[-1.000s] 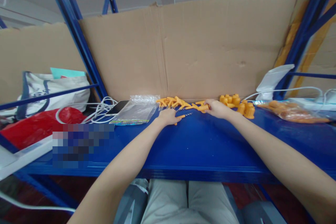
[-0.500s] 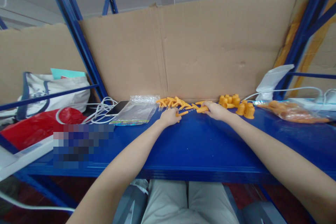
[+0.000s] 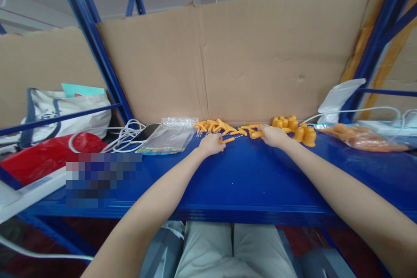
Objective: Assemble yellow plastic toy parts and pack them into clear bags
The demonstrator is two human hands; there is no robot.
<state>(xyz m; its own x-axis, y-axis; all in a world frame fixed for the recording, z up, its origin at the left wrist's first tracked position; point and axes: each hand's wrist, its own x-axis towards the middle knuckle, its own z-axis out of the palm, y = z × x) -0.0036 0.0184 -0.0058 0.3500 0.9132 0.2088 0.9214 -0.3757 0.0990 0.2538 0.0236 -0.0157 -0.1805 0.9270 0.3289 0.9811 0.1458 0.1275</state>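
Observation:
My left hand (image 3: 211,144) is closed around an orange corkscrew (image 3: 229,140); its ridged shaft points right and ends in a metal spiral. To the right, my right hand (image 3: 273,135) grips an orange plastic piece with a rounded, ring-like end (image 3: 256,134), its far part hidden by my fingers. The two pieces are apart, with a short gap between them. Just behind my left hand lies a pile of orange corkscrews (image 3: 215,126) with metal spirals. Several orange bell-shaped pieces (image 3: 309,137) stand beyond my right hand, and more orange parts (image 3: 249,127) lie behind it.
A clear plastic bag of orange parts (image 3: 361,137) lies at the right. Left of the pile are a flat clear bag (image 3: 169,139), a phone (image 3: 148,132), white cables (image 3: 128,132) and a red bag (image 3: 58,156). A cardboard panel (image 3: 254,61) rises behind the blue table (image 3: 234,182).
My right hand has moved a little to the right with its orange piece, widening the gap to the corkscrew. The piece's rounded end now shows. My left hand stays nearly still.

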